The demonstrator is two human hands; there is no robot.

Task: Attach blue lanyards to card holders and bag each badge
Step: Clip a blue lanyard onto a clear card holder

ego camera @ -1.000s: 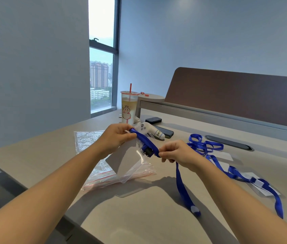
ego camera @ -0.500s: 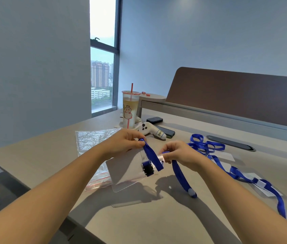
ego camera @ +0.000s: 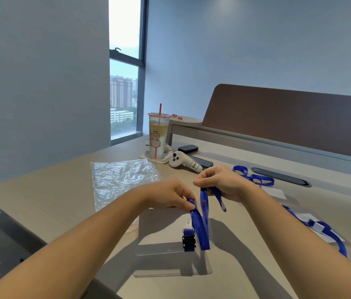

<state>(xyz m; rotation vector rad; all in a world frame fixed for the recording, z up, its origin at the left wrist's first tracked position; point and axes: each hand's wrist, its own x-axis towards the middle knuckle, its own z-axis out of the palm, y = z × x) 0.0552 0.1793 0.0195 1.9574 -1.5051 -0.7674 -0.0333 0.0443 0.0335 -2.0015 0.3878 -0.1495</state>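
A clear card holder [ego camera: 159, 231] hangs just above the desk, clipped by a black buckle [ego camera: 189, 242] to a blue lanyard [ego camera: 203, 223]. My left hand [ego camera: 170, 196] pinches the lanyard strap at the holder's upper right corner. My right hand [ego camera: 222, 183] grips the same strap a little higher and to the right, so it folds into hanging loops between my hands. A second clear holder [ego camera: 170, 269] lies flat on the desk below. More blue lanyards [ego camera: 254, 178] lie at the right with white cards [ego camera: 319, 227].
A pile of clear zip bags [ego camera: 122, 178] lies at the left of the beige desk [ego camera: 47, 190]. Behind my hands stand a drink cup with a red straw [ego camera: 158, 137], a white controller [ego camera: 183, 161] and a dark phone [ego camera: 200, 161]. A brown partition [ego camera: 288, 117] runs along the back.
Both hands have come lower and nearer to me. The lanyard's long trailing end has been gathered up off the desk into folded loops. The card holder now hangs flatter, over the second holder.
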